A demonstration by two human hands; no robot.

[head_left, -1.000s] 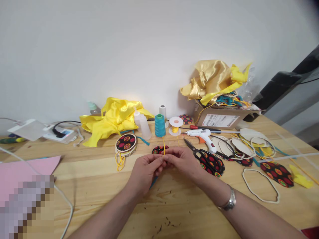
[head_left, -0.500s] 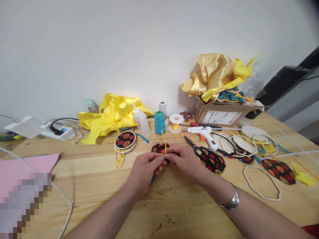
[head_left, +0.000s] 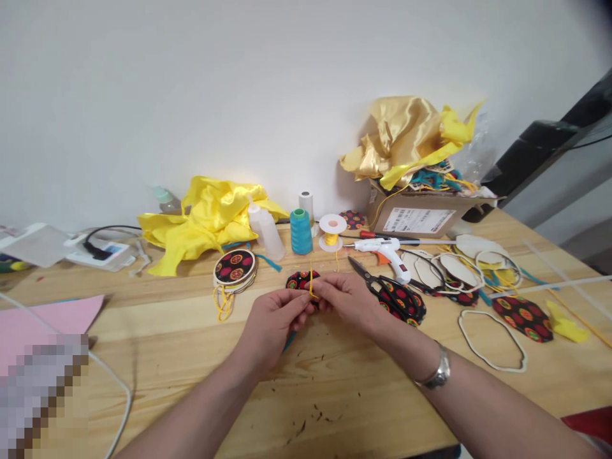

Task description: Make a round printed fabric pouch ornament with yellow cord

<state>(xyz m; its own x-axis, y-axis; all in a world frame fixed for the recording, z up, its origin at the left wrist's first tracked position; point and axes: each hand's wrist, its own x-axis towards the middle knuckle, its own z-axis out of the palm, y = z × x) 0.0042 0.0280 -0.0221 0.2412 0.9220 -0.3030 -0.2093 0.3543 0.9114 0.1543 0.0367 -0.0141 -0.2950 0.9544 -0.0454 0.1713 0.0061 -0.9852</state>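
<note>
My left hand (head_left: 277, 317) and my right hand (head_left: 345, 298) meet over the middle of the table, fingertips pinched together on a thin yellow cord (head_left: 312, 282). The cord's end sticks up between them. Right behind my fingers lies a dark patterned fabric piece (head_left: 302, 279), partly hidden by them; whether I also grip it I cannot tell. A strip of blue ribbon (head_left: 289, 341) shows beneath my left hand. Black-handled scissors (head_left: 382, 287) lie beside my right hand on another patterned piece. Beyond my hands stand a teal thread cone (head_left: 301, 233) and a white spool of yellow cord (head_left: 331, 232).
A white glue gun (head_left: 382, 248) lies right of the spool. Wooden frames (head_left: 492, 341) and fabric pieces spread at right. A cardboard box (head_left: 411, 213) stands against the wall. Yellow satin (head_left: 210, 217), a squeeze bottle (head_left: 268, 233) and a round patterned ornament (head_left: 234, 268) are at left.
The cord's upright end looks shorter and thinner above my fingers, with a small bend at the pinch. My fingers have shifted slightly; the whole view has moved a little.
</note>
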